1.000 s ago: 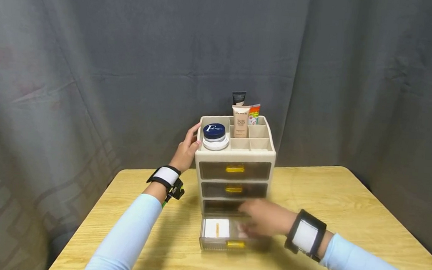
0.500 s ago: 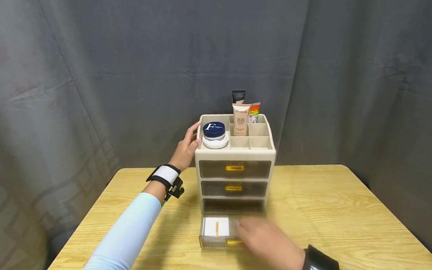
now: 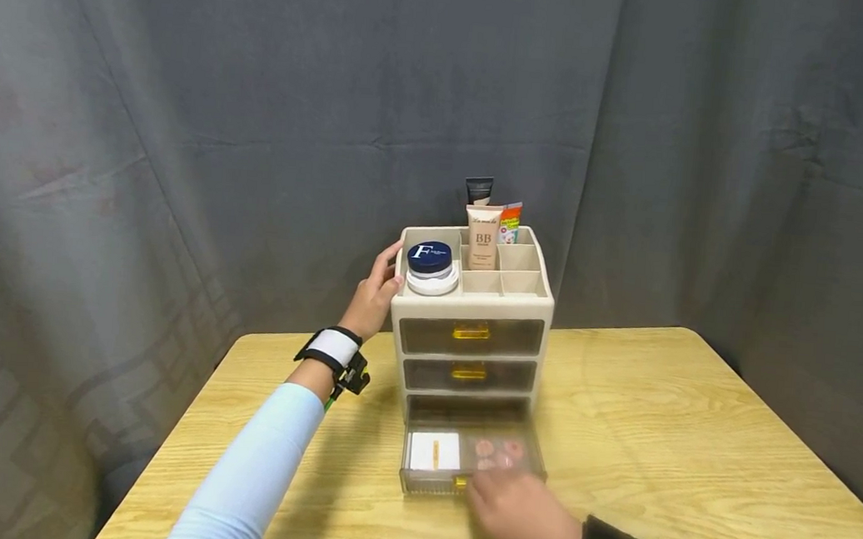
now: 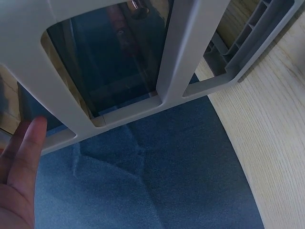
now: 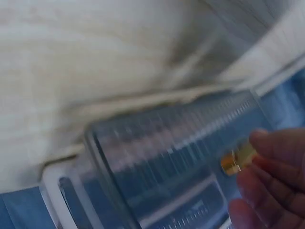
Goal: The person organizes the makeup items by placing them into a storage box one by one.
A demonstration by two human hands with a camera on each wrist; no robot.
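Head view: L hand [image 3: 376,292] flat against left side of beige organizer [image 3: 473,322], fingers straight, steadying it. R hand [image 3: 519,518] at front of pulled-out bottom drawer [image 3: 472,463] on table [image 3: 689,454]; fingertips [image 5: 267,162] pinch gold handle [image 5: 238,161]. Drawer holds white box [image 3: 434,451] and blush palette [image 3: 497,454].

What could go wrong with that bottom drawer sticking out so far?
The bottom drawer is pulled far out, so one more tug on its gold handle might slide it right off and spill the white box and pink palette. The right hand pinches only that small handle, so the grip could slip. The tall tubes on top might topple if the organizer jerks, though the left hand steadies it.
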